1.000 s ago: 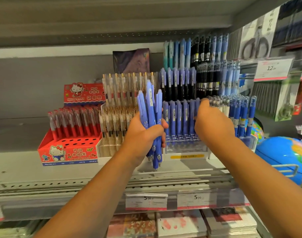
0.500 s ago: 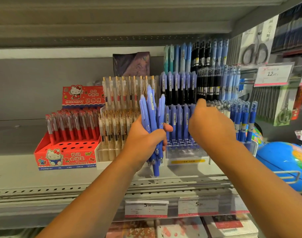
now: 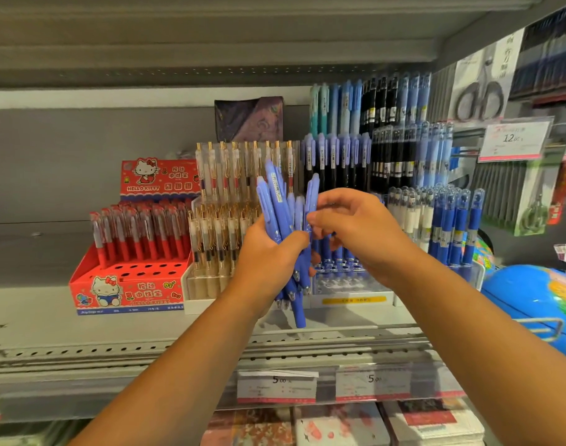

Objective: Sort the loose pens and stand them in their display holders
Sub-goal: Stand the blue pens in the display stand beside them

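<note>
On the shelf [image 3: 82, 323], the red cartoon-cat holder [image 3: 127, 284] at far left stands with its front holes bare and red pens behind them. Next to it is a tray of clear, gold-clipped pens [image 3: 230, 226]. Neither is involved in this step. In front of that tray the left grip [image 3: 268, 255] is wrapped tight around a bundle of periwinkle pens [image 3: 283, 220]. The fingers and thumb are curled right round the barrels, with the clip ends fanned above the fist and the tips hanging below it. The change is on the other side. Half a second ago the right grip [image 3: 359, 230] was reaching into the row of matching pens at the back. Now it has drawn back to the bundle, its fingers bent. The fingertips seem to pinch the outermost pen [image 3: 311, 196] near its top, though the contact itself is blurred. I take that to mean one pen has just been seated and the next is being drawn from the bunch. Most of the bundle is not yet placed. Behind the right wrist is the clear holder [image 3: 349, 272], with open holes along its front and a few periwinkle pens upright in it. Further right a rack of blue-capped pens [image 3: 455, 226] stands full, and a globe [image 3: 533, 291] sits at the far edge.
</note>
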Action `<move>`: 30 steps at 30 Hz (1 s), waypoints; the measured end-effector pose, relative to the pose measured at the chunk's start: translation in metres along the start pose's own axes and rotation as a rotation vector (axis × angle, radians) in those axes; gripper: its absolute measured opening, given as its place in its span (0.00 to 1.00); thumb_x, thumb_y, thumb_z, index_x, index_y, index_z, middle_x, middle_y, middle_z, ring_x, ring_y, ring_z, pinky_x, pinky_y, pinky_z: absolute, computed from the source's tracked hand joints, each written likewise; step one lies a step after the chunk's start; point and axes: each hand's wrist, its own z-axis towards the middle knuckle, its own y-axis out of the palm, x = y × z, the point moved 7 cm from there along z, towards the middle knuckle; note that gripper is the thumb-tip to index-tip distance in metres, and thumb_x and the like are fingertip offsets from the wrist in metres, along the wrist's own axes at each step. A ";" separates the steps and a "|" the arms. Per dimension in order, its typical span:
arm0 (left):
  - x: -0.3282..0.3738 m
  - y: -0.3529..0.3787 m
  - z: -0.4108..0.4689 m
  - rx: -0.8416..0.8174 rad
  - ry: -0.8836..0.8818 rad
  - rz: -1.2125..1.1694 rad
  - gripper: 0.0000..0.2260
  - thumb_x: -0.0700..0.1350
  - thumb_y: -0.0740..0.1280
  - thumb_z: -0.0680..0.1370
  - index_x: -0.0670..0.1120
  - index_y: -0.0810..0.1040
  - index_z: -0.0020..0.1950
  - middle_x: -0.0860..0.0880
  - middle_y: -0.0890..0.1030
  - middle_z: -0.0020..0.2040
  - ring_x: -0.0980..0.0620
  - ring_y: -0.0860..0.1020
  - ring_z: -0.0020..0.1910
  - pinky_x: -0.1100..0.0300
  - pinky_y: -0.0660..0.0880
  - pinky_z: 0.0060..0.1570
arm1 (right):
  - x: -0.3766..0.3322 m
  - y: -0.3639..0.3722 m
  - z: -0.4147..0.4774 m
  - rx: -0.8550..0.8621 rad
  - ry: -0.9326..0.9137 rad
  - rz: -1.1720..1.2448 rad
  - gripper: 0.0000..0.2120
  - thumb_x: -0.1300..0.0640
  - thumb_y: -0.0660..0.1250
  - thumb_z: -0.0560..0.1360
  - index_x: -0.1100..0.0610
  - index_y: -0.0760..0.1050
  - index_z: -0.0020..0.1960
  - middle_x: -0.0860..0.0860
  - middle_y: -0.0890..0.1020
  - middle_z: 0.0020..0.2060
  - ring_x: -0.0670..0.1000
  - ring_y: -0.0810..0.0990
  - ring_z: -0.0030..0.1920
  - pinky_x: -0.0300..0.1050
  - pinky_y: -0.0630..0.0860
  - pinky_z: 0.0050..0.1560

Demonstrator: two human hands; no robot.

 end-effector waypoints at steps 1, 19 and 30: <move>0.000 -0.002 0.000 0.020 -0.008 -0.011 0.07 0.36 0.66 0.80 0.48 0.74 0.50 0.52 0.81 0.28 0.53 0.81 0.26 0.64 0.73 0.21 | 0.002 -0.002 0.002 0.017 0.005 0.012 0.07 0.60 0.72 0.75 0.58 0.78 0.52 0.51 0.84 0.38 0.48 0.81 0.39 0.42 0.75 0.37; -0.001 -0.013 0.003 0.157 0.073 -0.017 0.09 0.35 0.66 0.77 0.45 0.75 0.56 0.48 0.83 0.36 0.46 0.81 0.28 0.51 0.80 0.30 | 0.002 -0.030 0.015 0.339 -0.270 -0.338 0.19 0.56 0.73 0.75 0.49 0.68 0.61 0.44 0.78 0.46 0.48 0.81 0.44 0.50 0.81 0.44; 0.002 -0.005 -0.001 0.037 0.066 -0.101 0.12 0.37 0.66 0.77 0.48 0.72 0.58 0.45 0.85 0.40 0.45 0.82 0.32 0.51 0.81 0.32 | 0.012 -0.002 0.015 0.201 -0.354 -0.690 0.15 0.53 0.69 0.77 0.50 0.69 0.62 0.52 0.78 0.30 0.54 0.78 0.32 0.57 0.78 0.36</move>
